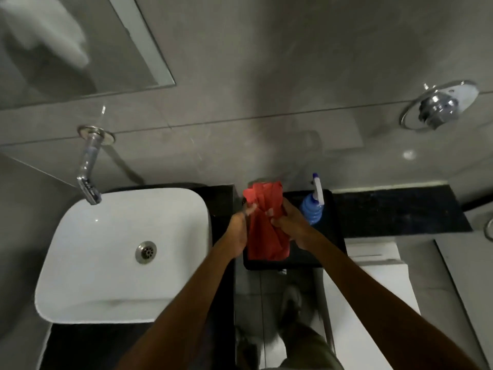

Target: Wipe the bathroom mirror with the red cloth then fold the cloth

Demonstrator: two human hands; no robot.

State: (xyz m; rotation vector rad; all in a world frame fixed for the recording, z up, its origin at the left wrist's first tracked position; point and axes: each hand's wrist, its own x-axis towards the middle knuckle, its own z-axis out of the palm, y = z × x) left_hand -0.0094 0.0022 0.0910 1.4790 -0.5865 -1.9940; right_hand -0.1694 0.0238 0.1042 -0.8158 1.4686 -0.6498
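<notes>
The red cloth lies bunched in long folds on a black tray to the right of the basin. My left hand grips its left edge, fingers curled into the fabric. My right hand holds the cloth's right side, thumb and fingers pinching a fold near the middle. The mirror hangs on the grey wall at the upper left, showing a blurred pale reflection.
A white basin with a chrome wall tap sits at the left. A blue spray bottle stands on the tray just right of my right hand. A chrome wall fitting is at the upper right. A white surface lies below the tray.
</notes>
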